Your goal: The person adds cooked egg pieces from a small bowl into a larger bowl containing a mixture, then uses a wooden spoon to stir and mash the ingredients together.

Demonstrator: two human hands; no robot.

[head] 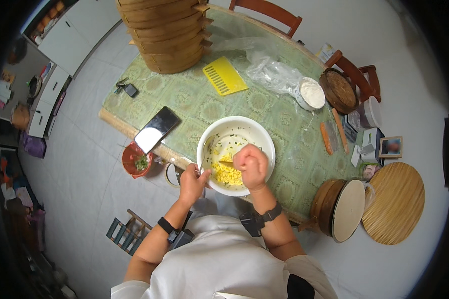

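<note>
A white bowl [264, 136] stands at the near edge of the table [179, 157]. Inside it lie yellow crumbly pieces like chopped egg [228, 176], with green bits stuck to the wall. My right hand [251, 164] is closed on a utensil's thin yellowish shaft [226, 163], whose tip reaches into the yellow pieces. At the bowl's left rim, my left hand [192, 182] grips the rim together with what looks like a metal spoon handle [202, 164]. The spoon's far part rests along the inner wall.
A phone [157, 129] lies left of the bowl, above a red basket [136, 160] of greens. Beyond are a yellow scraper [224, 76], stacked bamboo steamers [168, 41], keys [127, 88], a plastic bag [273, 73] and a container of flour [310, 93]. More steamers [331, 209] stand right.
</note>
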